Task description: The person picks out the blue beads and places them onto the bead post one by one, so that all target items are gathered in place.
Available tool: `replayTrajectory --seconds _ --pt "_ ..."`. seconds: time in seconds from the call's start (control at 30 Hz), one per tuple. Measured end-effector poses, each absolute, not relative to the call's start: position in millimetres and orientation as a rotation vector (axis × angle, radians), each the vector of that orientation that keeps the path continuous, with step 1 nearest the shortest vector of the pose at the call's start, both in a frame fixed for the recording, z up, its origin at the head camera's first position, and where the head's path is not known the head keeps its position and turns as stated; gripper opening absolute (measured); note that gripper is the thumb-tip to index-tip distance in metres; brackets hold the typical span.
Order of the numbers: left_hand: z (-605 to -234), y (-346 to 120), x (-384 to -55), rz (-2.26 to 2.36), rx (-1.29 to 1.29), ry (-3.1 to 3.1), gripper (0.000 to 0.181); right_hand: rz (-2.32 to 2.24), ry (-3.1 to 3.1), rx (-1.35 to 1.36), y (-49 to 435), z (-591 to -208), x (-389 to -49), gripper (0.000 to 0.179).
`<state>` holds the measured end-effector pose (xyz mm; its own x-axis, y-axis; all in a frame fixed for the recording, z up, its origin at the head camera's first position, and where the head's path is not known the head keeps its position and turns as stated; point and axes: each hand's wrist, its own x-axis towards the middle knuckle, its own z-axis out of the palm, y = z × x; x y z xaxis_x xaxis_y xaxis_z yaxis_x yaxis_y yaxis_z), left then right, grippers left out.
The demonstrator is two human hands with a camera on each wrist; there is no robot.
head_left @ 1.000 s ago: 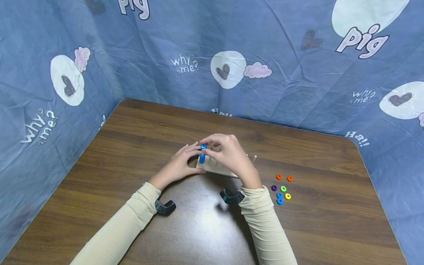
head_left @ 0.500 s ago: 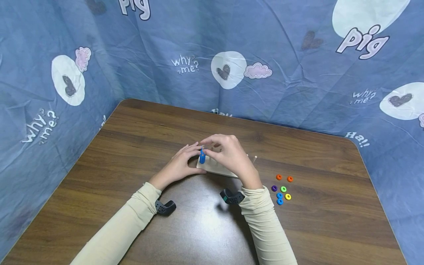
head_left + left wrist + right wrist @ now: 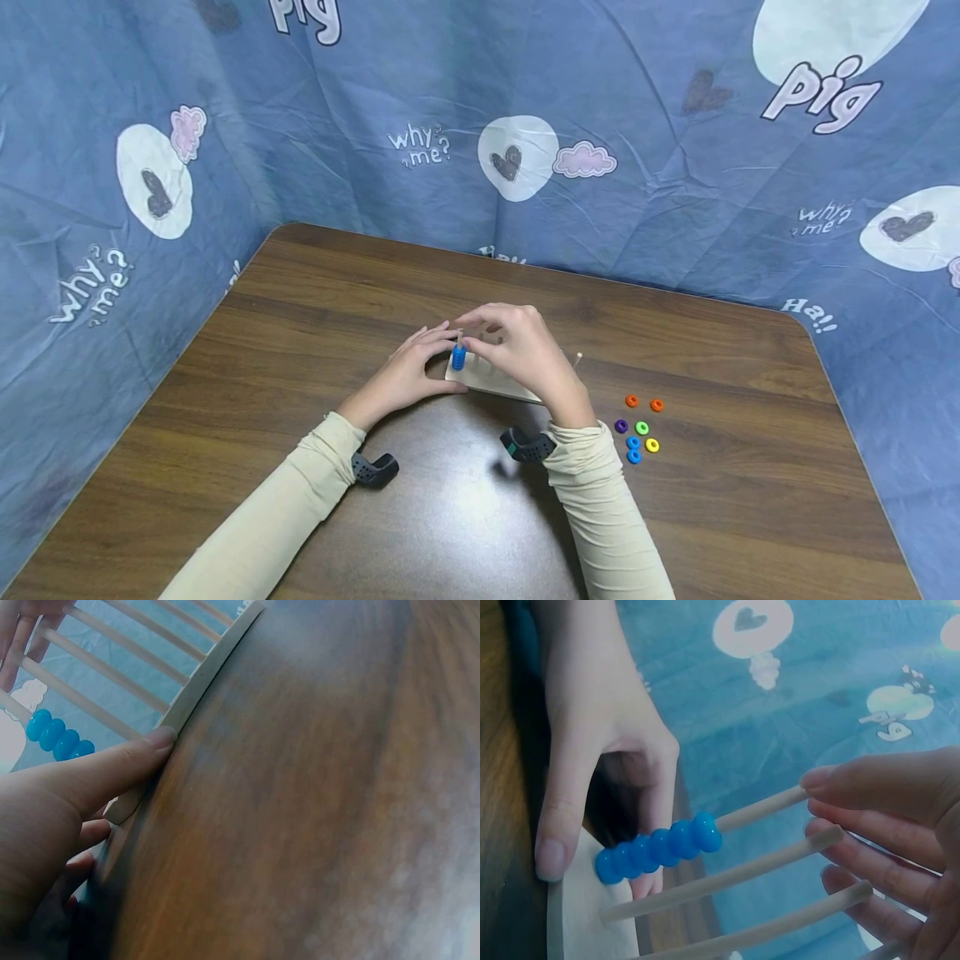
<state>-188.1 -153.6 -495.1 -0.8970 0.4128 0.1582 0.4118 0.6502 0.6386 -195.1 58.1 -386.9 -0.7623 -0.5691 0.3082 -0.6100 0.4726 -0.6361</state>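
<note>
A pale wooden peg board [image 3: 498, 383] stands on the table with a row of upright pegs. Several blue beads [image 3: 660, 849] are stacked on its end peg, touching one another at the bottom, and the peg's upper part is bare. My left hand [image 3: 408, 367] grips that end of the board, its thumb [image 3: 150, 746] on the front edge and the fingers behind. At the top of the beaded peg is my right hand [image 3: 900, 817], thumb tip right at the peg's end, other fingertips near the neighbouring peg tops. It holds no bead.
Loose beads lie right of the board: orange [image 3: 632, 401], purple [image 3: 621, 426], green [image 3: 642, 427], yellow [image 3: 652, 446] and blue [image 3: 633, 457]. A patterned blue cloth [image 3: 525, 208] hangs behind the table's far edge. Both wrists carry dark bands.
A blue bead that the right fingers held over the peg's top has slid down onto the stack. The right hand has let it go and stays by the peg; the left has not moved.
</note>
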Motion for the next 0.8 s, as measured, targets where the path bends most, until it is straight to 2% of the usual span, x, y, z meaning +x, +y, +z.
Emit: replayTrajectory --seconds 0.8 --pt "-494 -154 -187 1.084 0.700 2.859 0.062 1.129 -2.564 1.059 78 -382 -189 0.020"
